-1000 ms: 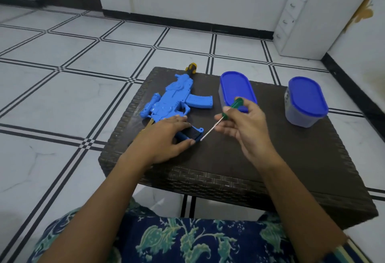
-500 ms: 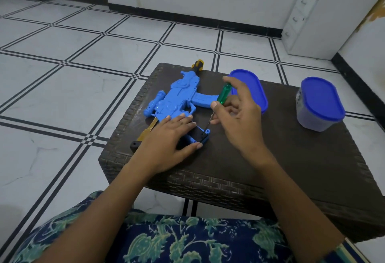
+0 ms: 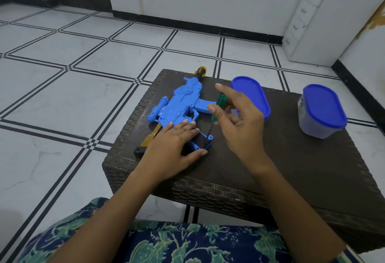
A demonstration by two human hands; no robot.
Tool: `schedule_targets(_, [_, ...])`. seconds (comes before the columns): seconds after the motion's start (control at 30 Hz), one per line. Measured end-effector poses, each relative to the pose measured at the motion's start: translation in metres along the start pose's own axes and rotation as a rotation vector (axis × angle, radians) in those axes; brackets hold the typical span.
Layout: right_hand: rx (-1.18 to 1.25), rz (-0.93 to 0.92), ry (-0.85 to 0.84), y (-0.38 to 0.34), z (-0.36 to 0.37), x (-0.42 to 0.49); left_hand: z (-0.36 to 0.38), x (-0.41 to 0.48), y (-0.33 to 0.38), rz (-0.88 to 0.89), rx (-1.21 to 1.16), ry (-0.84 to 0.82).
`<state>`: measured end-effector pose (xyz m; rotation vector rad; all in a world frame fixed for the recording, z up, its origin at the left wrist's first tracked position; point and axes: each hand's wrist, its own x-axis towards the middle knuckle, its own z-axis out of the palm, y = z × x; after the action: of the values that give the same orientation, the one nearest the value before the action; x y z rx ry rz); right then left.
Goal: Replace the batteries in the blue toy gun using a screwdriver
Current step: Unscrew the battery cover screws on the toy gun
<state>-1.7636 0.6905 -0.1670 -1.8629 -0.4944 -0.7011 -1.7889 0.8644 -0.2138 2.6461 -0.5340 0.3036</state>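
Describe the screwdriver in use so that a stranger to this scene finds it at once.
On the dark woven table, look just right of the blue toy gun. There the right hand pinches the screwdriver, tip down. Its green handle stands out among the blue things around it.

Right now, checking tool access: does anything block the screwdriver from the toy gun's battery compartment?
Nothing visible. The screwdriver, held by the right hand, has its tip at the battery compartment; the left hand presses the blue toy gun beside it.
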Motion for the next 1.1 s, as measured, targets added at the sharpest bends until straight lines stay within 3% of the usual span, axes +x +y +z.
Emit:
schedule_targets(0.33, [0.139, 0.092, -0.03, -0.003, 0.0, 0.002, 0.0, 0.001, 0.001, 0.0, 0.002, 0.025])
schedule_targets(0.57, [0.072, 0.003, 0.021, -0.004, 0.0, 0.005, 0.001, 0.001, 0.0, 0.001, 0.006, 0.022])
schedule_targets(0.73, [0.179, 0.09, -0.03, -0.008, -0.002, 0.001, 0.001, 0.002, 0.0, 0.001, -0.004, 0.027])
schedule_targets(0.93, [0.072, -0.044, 0.119, -0.011, -0.004, 0.005, 0.001, 0.003, 0.001, -0.003, 0.003, 0.028])
schedule_targets(1.1, [0.184, 0.084, 0.075, -0.006, -0.005, 0.007, 0.0, 0.003, 0.0, 0.0, 0.012, 0.026])
